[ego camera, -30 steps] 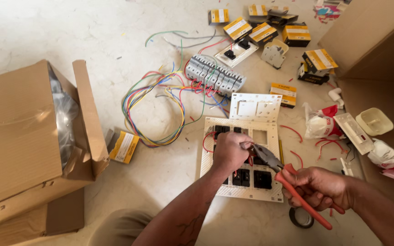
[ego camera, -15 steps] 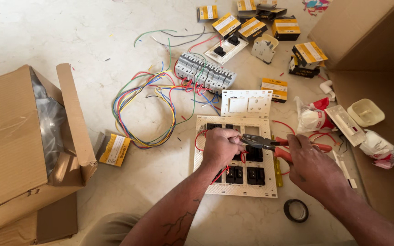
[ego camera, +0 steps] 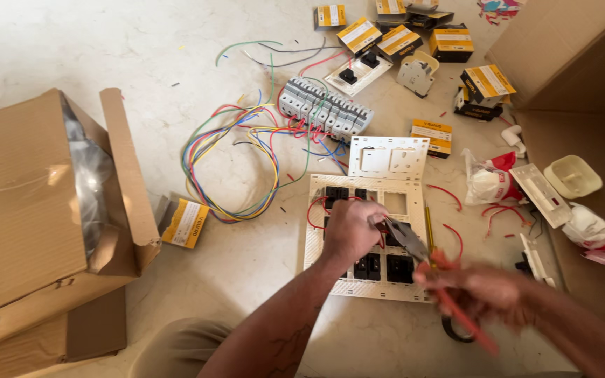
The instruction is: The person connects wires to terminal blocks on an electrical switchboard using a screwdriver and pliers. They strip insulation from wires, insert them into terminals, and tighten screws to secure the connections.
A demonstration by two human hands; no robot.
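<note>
My left hand (ego camera: 350, 231) rests closed on the white switch plate (ego camera: 330, 269), fingers curled over its black modules and a loop of red wire (ego camera: 314, 210); whether it pinches the wire I cannot tell. My right hand (ego camera: 484, 290), blurred, is closed round the red handles of the pliers (ego camera: 421, 253). The plier nose points up-left, tip just beside my left fingers, over the plate's middle. The plate lies flat on the floor directly under both hands. Row of grey circuit breakers (ego camera: 325, 108) lies beyond the plate; cardboard box (ego camera: 29, 210) well to the left.
</note>
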